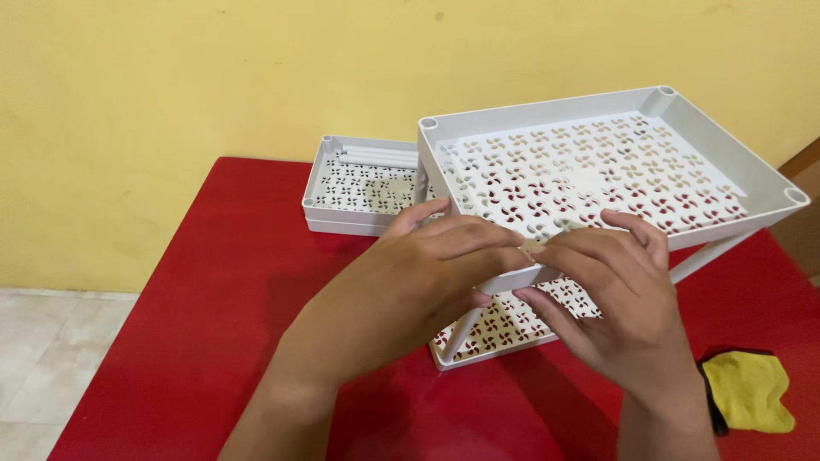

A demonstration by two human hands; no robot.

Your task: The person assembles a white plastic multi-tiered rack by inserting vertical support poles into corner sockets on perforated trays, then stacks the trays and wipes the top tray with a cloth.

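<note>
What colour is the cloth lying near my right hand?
Yellow, with a dark edge: the cloth lies on the red table, seen in the head view.

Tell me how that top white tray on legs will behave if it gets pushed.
The top tray looks light: thin perforated plastic. It probably tips easily, since it sits tilted on slim legs. Both the left hand and right hand grip its near rim, likely steadying it.

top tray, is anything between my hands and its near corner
Nothing visible. Both the left hand and the right hand already rest on the near corner of the top tray, fingers meeting at its rim. The spare tray and the yellow cloth lie off to the sides.
</note>
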